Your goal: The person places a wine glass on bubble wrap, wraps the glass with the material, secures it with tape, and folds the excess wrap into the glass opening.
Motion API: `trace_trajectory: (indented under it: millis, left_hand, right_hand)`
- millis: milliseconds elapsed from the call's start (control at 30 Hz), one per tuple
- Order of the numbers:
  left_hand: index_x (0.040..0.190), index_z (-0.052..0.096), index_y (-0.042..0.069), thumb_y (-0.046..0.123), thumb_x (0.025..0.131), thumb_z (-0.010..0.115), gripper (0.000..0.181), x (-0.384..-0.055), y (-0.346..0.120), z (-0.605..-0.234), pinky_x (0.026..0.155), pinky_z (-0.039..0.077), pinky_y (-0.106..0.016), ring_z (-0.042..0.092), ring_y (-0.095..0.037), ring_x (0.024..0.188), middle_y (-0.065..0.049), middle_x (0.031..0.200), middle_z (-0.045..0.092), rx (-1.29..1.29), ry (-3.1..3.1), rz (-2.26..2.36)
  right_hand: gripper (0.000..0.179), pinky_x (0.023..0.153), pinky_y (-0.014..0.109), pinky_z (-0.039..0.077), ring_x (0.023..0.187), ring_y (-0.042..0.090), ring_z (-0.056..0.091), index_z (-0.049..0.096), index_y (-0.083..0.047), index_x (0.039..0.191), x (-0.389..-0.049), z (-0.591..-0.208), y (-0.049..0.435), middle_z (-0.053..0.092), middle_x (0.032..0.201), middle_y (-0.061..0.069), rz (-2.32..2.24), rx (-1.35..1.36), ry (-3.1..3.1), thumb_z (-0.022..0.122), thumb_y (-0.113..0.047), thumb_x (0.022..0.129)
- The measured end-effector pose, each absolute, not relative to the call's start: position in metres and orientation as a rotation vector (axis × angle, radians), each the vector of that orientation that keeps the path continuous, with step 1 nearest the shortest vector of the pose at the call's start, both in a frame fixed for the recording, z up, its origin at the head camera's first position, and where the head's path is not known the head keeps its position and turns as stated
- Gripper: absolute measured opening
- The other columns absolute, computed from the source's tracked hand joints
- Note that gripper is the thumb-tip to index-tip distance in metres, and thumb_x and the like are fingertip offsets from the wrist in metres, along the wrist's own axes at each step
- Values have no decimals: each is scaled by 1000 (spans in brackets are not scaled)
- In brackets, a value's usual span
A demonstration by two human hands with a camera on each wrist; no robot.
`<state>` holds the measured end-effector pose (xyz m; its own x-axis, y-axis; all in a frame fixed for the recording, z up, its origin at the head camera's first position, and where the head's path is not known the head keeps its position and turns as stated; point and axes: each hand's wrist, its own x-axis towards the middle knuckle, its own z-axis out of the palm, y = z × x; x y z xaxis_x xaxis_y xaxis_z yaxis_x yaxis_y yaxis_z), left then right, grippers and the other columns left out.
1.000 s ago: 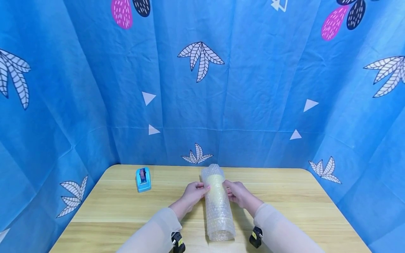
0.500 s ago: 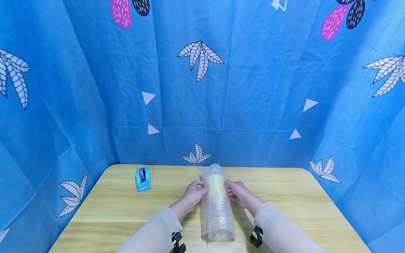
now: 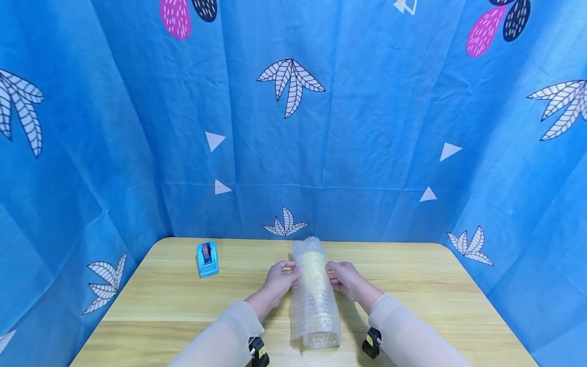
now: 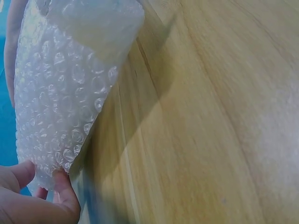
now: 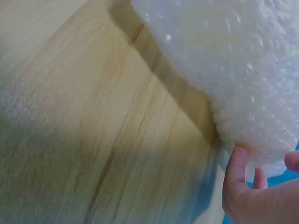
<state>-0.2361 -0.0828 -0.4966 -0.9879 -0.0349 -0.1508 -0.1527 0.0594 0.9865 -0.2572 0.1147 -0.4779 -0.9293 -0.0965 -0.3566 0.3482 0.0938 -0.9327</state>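
Observation:
A roll of bubble wrap [image 3: 316, 306] lies lengthwise on the table, its open end towards me. Something pale yellow [image 3: 314, 270] shows through the wrap, its kind blurred. My left hand [image 3: 278, 279] pinches the wrap's loose edge on the left side; in the left wrist view the thumb and fingertips [image 4: 63, 179] meet at the bubbled sheet [image 4: 60, 102]. On the opposite side my right hand [image 3: 347, 280] holds the roll, thumb above and fingers low along its side. The right wrist view shows a finger [image 5: 237, 163] against the wrap [image 5: 243, 93].
A blue tape dispenser [image 3: 208, 260] stands at the back left of the wooden table [image 3: 156, 300]. Blue patterned curtains [image 3: 284, 153] hang behind the table and at both sides. Each sleeve carries a small black wrist camera [image 3: 371, 342].
The wrap's left flap has loosened and spread leftward at the near end, within the first half second. Both hands stay almost in place.

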Motion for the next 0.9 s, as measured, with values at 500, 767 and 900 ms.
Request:
trace_trajectory:
  millis: [500,767,900]
  left_hand:
    - [125,59,-8,8,91,73,40,-238,-81,-495,82,58,-30,65,-21,96,-20,113,66,-260,2202,2142]
    - [123,61,-11,9,92,72,39,-236,-81,-496,87,57,-33,66,-21,98,-16,110,67,-242,2221,2111]
    - [122,62,-10,9,92,72,36,-237,-82,-498,88,57,-32,66,-19,97,-15,109,67,-239,2211,2109]
  right_hand:
    - [22,63,25,51,70,17,50,50,1,98,-254,-478,115,52,86,10,-1889,251,2040,55,-11,80]
    - [7,61,23,40,66,13,39,42,-6,81,-255,-479,116,42,75,3,-1942,216,1972,49,-5,80]
    - [11,61,25,38,64,13,36,39,-9,78,-255,-478,117,40,73,2,-1935,214,1986,48,-5,82]
